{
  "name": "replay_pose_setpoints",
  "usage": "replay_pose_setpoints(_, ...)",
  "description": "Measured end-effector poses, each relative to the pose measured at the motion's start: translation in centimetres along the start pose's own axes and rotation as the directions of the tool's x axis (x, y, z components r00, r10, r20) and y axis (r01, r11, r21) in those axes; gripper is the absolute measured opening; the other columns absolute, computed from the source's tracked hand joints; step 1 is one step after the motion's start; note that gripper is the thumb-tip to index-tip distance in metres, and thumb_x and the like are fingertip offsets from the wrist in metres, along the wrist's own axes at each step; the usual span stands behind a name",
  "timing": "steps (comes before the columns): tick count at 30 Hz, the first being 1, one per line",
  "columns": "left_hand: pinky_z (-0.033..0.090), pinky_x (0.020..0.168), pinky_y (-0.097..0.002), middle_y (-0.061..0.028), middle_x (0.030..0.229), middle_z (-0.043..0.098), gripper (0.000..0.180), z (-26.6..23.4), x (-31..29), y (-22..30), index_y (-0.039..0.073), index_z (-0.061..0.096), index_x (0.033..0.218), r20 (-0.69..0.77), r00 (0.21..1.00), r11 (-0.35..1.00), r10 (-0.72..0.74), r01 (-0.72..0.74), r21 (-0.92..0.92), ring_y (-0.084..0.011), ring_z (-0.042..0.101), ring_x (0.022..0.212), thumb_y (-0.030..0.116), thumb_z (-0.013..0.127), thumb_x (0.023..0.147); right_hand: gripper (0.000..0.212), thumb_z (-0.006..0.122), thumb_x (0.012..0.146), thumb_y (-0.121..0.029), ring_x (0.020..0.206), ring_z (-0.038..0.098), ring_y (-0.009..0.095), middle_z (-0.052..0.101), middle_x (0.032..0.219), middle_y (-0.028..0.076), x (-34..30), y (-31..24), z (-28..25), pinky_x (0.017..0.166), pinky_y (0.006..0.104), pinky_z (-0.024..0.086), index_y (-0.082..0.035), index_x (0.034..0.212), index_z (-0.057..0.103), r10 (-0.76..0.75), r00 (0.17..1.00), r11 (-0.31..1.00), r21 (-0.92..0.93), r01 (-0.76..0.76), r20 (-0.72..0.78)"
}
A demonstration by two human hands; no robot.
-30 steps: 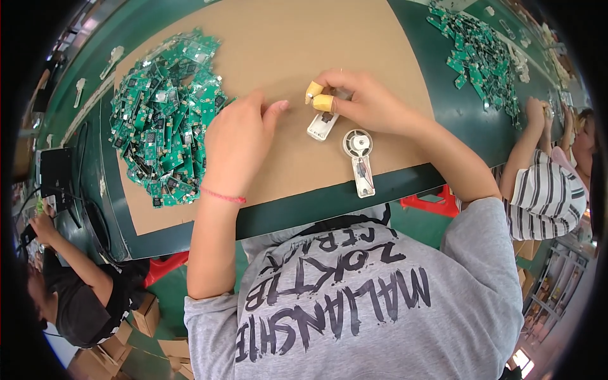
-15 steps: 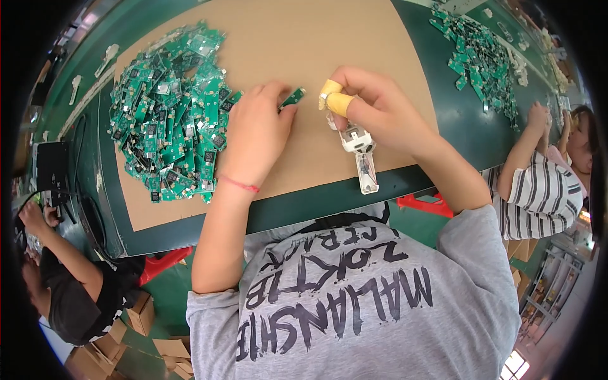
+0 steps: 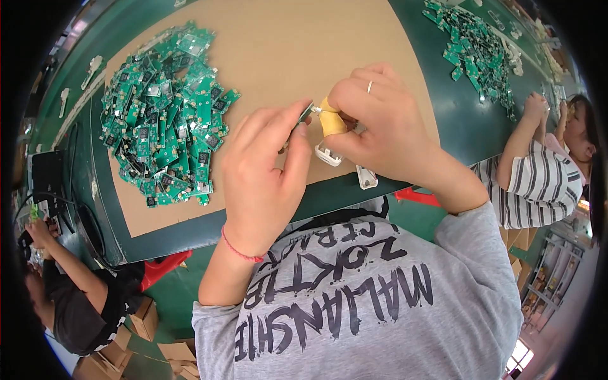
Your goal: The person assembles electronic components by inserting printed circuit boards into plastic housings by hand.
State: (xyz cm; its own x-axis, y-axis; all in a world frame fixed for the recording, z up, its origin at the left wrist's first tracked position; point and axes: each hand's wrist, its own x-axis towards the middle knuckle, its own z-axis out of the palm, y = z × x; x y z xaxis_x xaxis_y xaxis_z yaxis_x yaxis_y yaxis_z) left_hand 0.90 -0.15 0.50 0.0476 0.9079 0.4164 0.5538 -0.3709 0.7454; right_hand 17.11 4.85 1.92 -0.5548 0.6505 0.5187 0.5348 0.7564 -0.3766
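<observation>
My left hand (image 3: 269, 161) pinches a small green circuit board (image 3: 305, 114) between thumb and fingers, its end pointing up and to the right. Close against it, my right hand (image 3: 383, 120) is closed, with yellow coverings (image 3: 333, 120) on the thumb and a finger. A tiny shiny piece (image 3: 316, 109) shows between the covered fingertips and the board; what it is I cannot make out. A white plastic housing (image 3: 328, 156) sticks out below my right hand, which grips it. Its long end (image 3: 367, 178) shows under the wrist; the rest is hidden.
A large heap of green circuit boards (image 3: 164, 120) lies left on a brown cardboard sheet (image 3: 285, 44). Another heap (image 3: 475, 57) is at the far right on the dark green table (image 3: 437, 47). Co-workers sit at left (image 3: 88, 291) and right (image 3: 538, 177).
My left hand has lifted the circuit board off the cardboard beside the heap and brought it right, against my right fingertips. My right hand has turned, tilting the white housing.
</observation>
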Motion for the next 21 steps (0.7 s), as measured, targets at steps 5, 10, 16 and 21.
replay_pose_setpoints(5, 0.045, 0.057, -0.0295, -0.0082, 0.080, 0.060, 0.020, -0.11, -0.04, 0.11, 0.002, 0.064, 0.096, -0.033, 0.998, 0.997, -0.054, 0.052, -0.059, -0.0211, 0.057, 0.071, -0.001, 0.059, 0.076, 0.022, 0.068, 0.059, -0.015, 0.061, 0.052, 0.016, 0.054, 0.060, -0.002, 0.24, -0.18, 0.00, 0.067, 0.0316, 0.037, -0.010, 0.071, 0.051, -0.080, 0.997, 0.995, -0.056, 0.079, -0.007)
replay_pose_setpoints(10, 0.045, 0.057, -0.0303, -0.0077, 0.078, 0.059, 0.024, 0.20, -0.19, -0.41, 0.002, 0.064, 0.096, -0.080, 0.996, 1.000, 0.028, -0.028, -0.004, -0.0215, 0.056, 0.068, -0.002, 0.061, 0.073, 0.021, 0.068, 0.060, -0.016, 0.065, 0.053, 0.016, 0.056, 0.061, -0.001, 0.43, -0.58, 0.00, 0.070, 0.0323, 0.038, -0.010, 0.072, 0.051, -0.079, 0.996, 0.989, -0.119, 0.082, 0.032)
replay_pose_setpoints(16, 0.044, 0.057, -0.0310, -0.0073, 0.076, 0.057, 0.030, 0.05, -0.33, -0.58, 0.001, 0.064, 0.098, -0.107, 0.977, 0.977, 0.182, -0.168, 0.130, -0.0211, 0.055, 0.066, -0.004, 0.063, 0.069, 0.021, 0.067, 0.062, -0.015, 0.070, 0.054, 0.019, 0.056, 0.065, 0.002, 0.30, -0.81, 0.10, 0.073, 0.0343, 0.039, -0.008, 0.074, 0.051, -0.085, 0.995, 0.990, -0.107, 0.090, 0.050)
replay_pose_setpoints(21, 0.043, 0.056, -0.0309, -0.0078, 0.075, 0.056, 0.032, 0.13, -0.56, -0.63, 0.000, 0.064, 0.099, -0.105, 0.984, 0.989, 0.144, -0.140, 0.052, -0.0211, 0.054, 0.065, -0.005, 0.062, 0.068, 0.023, 0.066, 0.062, -0.012, 0.071, 0.053, 0.022, 0.056, 0.069, 0.005, 0.13, -0.72, 0.51, 0.074, 0.0353, 0.039, -0.006, 0.077, 0.050, -0.112, 0.993, 0.993, -0.040, 0.113, 0.029)
